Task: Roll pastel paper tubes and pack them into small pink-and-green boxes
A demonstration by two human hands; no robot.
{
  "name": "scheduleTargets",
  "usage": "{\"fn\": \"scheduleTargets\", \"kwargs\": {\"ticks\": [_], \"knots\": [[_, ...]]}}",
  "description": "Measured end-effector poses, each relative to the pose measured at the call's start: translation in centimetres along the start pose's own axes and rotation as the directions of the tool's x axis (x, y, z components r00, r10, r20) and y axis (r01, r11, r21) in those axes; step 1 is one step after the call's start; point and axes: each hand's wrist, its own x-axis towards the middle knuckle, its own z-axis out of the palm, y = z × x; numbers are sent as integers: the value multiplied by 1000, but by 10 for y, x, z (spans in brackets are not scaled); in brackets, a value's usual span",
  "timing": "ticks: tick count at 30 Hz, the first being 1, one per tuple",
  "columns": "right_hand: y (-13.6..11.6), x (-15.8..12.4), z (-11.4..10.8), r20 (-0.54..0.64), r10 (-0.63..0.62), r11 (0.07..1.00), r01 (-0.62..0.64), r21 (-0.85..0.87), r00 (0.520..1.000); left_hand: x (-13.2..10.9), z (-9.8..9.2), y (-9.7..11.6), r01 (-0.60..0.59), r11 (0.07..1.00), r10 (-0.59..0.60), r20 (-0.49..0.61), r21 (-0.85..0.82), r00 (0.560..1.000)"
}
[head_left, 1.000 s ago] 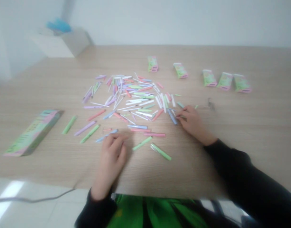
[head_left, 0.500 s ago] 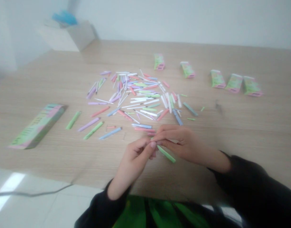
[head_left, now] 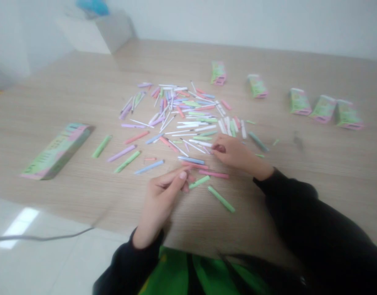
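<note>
My left hand (head_left: 168,188) is closed in a pinch above the near part of the table; what it holds, if anything, is too blurred to make out. Beside its fingertips is a light green pen-like tube (head_left: 200,181), apparently on the table. My right hand (head_left: 233,151) has its fingers curled together at the near right edge of a pile of pastel tubes and thin white sticks (head_left: 182,110). Its fingertips hide whatever they touch. Between the hands lie a pink tube (head_left: 214,174) and a blue tube (head_left: 191,160). Another green tube (head_left: 221,199) lies closer to me.
A long pastel box (head_left: 57,151) lies at left, near a row of separate tubes (head_left: 127,161). Several small green-and-pink boxes (head_left: 299,102) stand at the back right. A white container (head_left: 96,30) with something blue stands back left. A cable (head_left: 53,237) crosses the floor.
My hands have parted: the right has moved up to the pile's edge, the left slightly left and stays pinched. The green and pink tubes they covered now show. The view has shifted a little.
</note>
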Motion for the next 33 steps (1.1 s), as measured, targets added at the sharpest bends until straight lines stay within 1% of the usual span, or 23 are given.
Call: {"fn": "scheduleTargets", "kwargs": {"ticks": [3,7,11,15,20,21,23,26,27,29,33], "knots": [[-2,1,1,18,-1,1000,2,-15,1000,0,2,2,37,996,-38,-11,-83,999],[-3,-2,1,30,-9,999,10,-48,1000,4,6,7,85,969,-101,-62,-231,993],[-9,-6,6,16,1,996,0,-84,1000,7,9,10,76,944,-107,-81,-321,991],[-17,-7,14,-13,35,989,-37,-142,999,6,10,9,30,958,-62,-104,-286,993],[-22,-8,19,-39,53,982,-59,-178,998,4,7,1,62,978,-66,-16,-200,998],[-22,-8,19,-44,53,982,-60,-180,998,4,7,-1,57,979,-60,-12,-195,998],[-22,-9,21,-50,47,981,-56,-187,998,4,6,-4,27,979,-36,-42,-203,998],[-20,-9,24,-53,29,978,-39,-205,998,5,5,-5,-32,972,3,-126,-233,992],[-19,-9,25,-54,23,977,-34,-212,998,5,5,-5,-44,971,11,-137,-235,991],[-15,-8,27,-58,14,974,-27,-225,998,5,4,-5,-48,974,23,-115,-220,993],[-7,-7,31,-73,2,971,-19,-240,997,5,3,-6,-38,992,37,-10,-124,999]]}}
